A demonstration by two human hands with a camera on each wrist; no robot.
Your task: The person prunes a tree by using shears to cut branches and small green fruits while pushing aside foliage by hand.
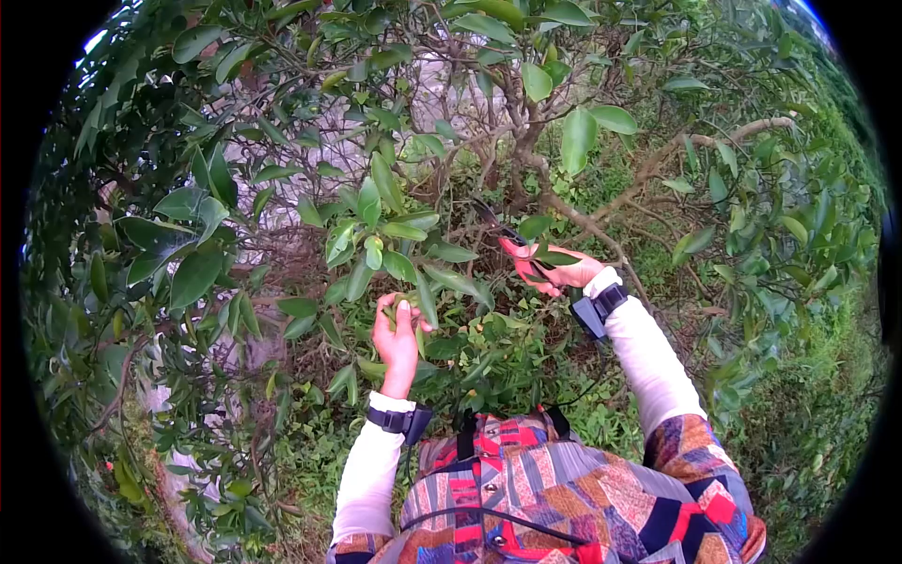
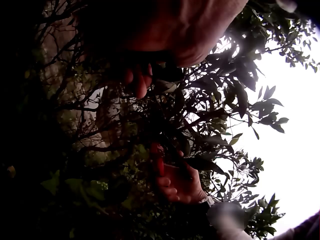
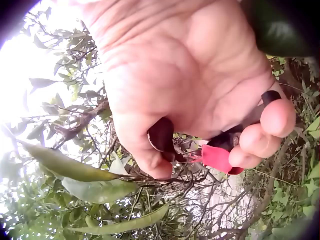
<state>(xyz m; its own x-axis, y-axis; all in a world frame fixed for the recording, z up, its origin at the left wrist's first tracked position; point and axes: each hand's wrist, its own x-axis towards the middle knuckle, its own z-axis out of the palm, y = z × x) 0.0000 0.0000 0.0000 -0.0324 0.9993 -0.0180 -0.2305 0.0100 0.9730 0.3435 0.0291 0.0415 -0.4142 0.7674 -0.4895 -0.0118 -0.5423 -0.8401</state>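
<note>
My left hand (image 1: 397, 340) is raised under a leafy shoot (image 1: 373, 252), thumb and fingers pinching at its lower leaves. In the left wrist view that hand is dark, its curled fingertips (image 2: 140, 86) near the foliage. To the right, my right hand (image 1: 569, 272) grips a pair of pruning shears (image 1: 514, 245) with red and black handles. Their dark blades point up and left among the twigs, apart from the left hand. The right wrist view shows fingers curled round the red handle (image 3: 216, 158) and the thumb by the black one; the blades are mostly hidden there.
A thick bare branch (image 1: 587, 224) slants beside the right hand, with a bent limb (image 1: 742, 132) farther right. Dense leaves (image 1: 197, 235) crowd the left side. Thin bare twigs fill the middle behind the hands, and low green plants (image 1: 489, 352) cover the ground.
</note>
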